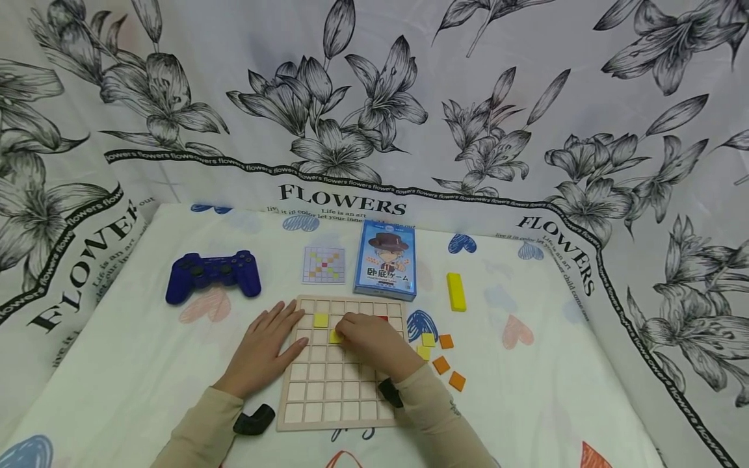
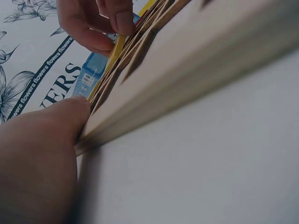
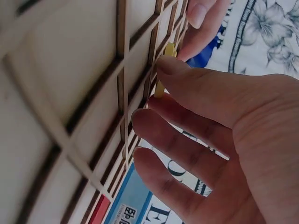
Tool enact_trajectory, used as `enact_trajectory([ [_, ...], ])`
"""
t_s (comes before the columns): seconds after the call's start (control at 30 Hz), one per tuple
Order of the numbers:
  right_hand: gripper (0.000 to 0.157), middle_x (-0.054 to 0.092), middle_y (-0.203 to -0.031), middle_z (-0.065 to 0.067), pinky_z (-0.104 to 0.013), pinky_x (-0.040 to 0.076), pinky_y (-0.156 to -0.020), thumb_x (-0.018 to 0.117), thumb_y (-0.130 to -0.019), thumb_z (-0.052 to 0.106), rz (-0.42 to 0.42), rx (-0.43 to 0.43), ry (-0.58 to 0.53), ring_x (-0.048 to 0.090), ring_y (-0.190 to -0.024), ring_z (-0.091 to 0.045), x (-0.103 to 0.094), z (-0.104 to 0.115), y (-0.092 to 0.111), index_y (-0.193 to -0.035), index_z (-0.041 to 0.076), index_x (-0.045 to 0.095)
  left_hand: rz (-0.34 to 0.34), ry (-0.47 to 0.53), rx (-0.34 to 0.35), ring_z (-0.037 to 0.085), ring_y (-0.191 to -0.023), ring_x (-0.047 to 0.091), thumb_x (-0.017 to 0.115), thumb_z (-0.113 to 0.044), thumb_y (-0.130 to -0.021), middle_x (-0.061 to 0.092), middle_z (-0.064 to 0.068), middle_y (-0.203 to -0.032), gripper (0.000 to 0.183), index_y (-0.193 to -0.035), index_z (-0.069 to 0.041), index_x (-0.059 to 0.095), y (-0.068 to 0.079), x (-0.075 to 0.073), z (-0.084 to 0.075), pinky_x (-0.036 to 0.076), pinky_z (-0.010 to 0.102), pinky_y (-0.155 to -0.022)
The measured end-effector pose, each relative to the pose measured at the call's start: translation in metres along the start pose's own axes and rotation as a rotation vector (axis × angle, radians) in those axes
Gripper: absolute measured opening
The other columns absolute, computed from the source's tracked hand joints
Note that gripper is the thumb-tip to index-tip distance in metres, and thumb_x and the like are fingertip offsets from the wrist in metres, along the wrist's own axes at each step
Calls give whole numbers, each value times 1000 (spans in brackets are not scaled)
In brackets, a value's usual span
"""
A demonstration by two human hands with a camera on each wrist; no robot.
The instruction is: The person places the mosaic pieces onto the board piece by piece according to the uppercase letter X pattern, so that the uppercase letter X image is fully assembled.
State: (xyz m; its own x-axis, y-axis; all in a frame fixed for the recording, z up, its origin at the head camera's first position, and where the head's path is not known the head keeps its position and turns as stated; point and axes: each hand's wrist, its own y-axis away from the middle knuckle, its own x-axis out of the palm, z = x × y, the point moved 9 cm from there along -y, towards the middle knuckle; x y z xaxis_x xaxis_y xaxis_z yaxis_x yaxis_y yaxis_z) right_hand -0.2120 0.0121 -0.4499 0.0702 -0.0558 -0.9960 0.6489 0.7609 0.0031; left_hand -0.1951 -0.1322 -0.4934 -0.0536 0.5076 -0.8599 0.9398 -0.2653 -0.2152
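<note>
A wooden grid board (image 1: 332,411) with square cells lies on the cloth. My left hand (image 1: 257,351) rests at its left edge with fingers extended and the thumb over the rim. Above the board's upper middle, my right hand (image 1: 371,341) pinches a yellow square tile (image 3: 160,88) between thumb and index finger, while the other fingers are spread. Up and to the left of the pinched tile, another yellow tile (image 1: 320,320) sits in a cell. A red tile (image 1: 383,318) shows near the upper right of the grid, partly hidden by the right hand.
Loose orange tiles (image 1: 458,381) and yellow tiles (image 1: 428,340) lie right of the board. A yellow bar (image 1: 456,292) is beyond them. Behind the board are a coloured pattern card (image 1: 324,265) and a blue box (image 1: 386,260). A blue game controller (image 1: 213,276) lies at the left.
</note>
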Motion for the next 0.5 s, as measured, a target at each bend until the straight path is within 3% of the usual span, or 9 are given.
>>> enact_trajectory([
  [0.5,21,65,-107,7,-16,50,-89,63,-94,26,16,7,14,62,-94,-6,1,2,-2,-113,18,66,-3,-8,-3,30,-144,24,50,-53,-95,33,6,-155,62,-145,-16,43,0,1,3,17,50,-116],
])
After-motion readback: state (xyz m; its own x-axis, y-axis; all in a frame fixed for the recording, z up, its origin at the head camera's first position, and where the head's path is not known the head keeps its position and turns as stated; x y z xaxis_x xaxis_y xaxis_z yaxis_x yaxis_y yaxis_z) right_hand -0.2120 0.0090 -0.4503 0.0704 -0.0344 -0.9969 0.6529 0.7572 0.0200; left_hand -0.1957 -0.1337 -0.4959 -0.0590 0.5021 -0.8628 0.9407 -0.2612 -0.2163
